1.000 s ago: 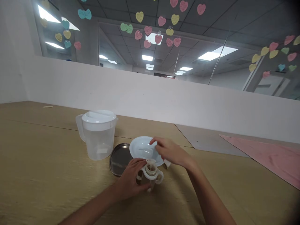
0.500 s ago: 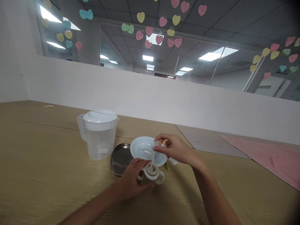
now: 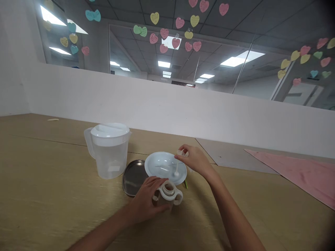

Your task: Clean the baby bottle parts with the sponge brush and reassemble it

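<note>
Near the front of the wooden table (image 3: 65, 195), a two-handled bottle (image 3: 167, 202) stands upright with its mouth uncovered, just beside the white bowl (image 3: 154, 164). The left hand (image 3: 149, 197) is part-curled to the bottle's width and has hold of its left side, fingers by the collar and thumb low on the near face; this grip presumably serves to steady a light vessel while leaving its opening clear. The right hand (image 3: 195, 158) is nearly closed, thumb and fingertips pinching the pale cap of a straw piece (image 3: 180, 153). Its thin tube hangs down over the bowl's right part and ends in a white knob; whether the knob touches the bowl cannot be told. Holding the piece by its top probably leaves the tube free to hang, and the bowl's position beneath would catch drips. To the left, the metal tray (image 3: 132, 179) lies against or just under the bowl's edge, the exact relation being unclear. Beyond it stands the lidded pitcher (image 3: 111, 157), apart from both hands, its handle turned left. A green object (image 3: 186, 184) shows beside the bowl's right rim.
</note>
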The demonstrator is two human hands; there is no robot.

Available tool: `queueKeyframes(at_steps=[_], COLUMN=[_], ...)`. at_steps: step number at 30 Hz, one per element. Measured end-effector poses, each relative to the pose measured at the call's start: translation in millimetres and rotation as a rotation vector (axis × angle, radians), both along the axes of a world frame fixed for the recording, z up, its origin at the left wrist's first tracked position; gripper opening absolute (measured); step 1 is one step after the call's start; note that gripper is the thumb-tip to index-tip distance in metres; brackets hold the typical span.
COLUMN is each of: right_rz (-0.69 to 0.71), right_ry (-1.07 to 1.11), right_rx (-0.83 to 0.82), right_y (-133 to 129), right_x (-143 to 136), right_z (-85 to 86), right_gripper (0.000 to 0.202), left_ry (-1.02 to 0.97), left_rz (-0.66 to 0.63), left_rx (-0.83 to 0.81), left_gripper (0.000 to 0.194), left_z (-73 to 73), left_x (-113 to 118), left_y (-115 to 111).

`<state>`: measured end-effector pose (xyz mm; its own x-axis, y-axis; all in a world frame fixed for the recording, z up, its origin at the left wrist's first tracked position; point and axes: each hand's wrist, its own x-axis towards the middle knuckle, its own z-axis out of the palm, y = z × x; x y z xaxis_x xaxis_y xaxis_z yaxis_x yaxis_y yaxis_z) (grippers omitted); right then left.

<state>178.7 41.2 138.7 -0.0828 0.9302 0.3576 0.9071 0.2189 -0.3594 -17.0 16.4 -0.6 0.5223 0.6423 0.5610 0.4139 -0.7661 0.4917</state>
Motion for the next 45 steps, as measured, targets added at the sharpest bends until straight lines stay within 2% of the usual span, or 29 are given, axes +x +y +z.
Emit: queueKeyframes(at_steps=[4, 13, 16, 23, 31, 39, 45], right_rz=[-0.007, -0.086, -0.037, 0.123, 0.037, -0.102, -0.195], right_ry=[-0.049, -0.236, -0.242, -0.099, -0.192, -0.391, -0.453], right_rx=[-0.068, -0.113, -0.185, -0.313, -0.148, -0.055, -0.01], right_y=[7, 18, 17, 17, 27, 31, 33], right_x=[3, 4, 4, -3, -15, -5, -3], right_z=[-5.6, -16.6, -16.8, -22.5, -37.1, -38.0, -37.3], right_gripper=[0.028, 0.03, 0.03, 0.034, 0.036, 0.027, 0.028], left_ry=[0.009, 0.018, 0.016, 0.005, 0.014, 0.019, 0.028], left_rz=[-0.002, -0.014, -0.01, -0.007, -0.004, -0.003, -0.015], left_rx=[-0.009, -0.042, -0.035, -0.023, -0.013, -0.016, -0.028], left_gripper=[0.063, 0.065, 0.064, 0.065, 0.065, 0.066, 0.064], left_z=[0.4, 1.6, 1.5, -0.7, -1.6, 0.5, 2.8], left_x=[0, -1, -1, 0, 0, -1, -1], left_y=[0, 0, -1, 0, 2, 1, 0])
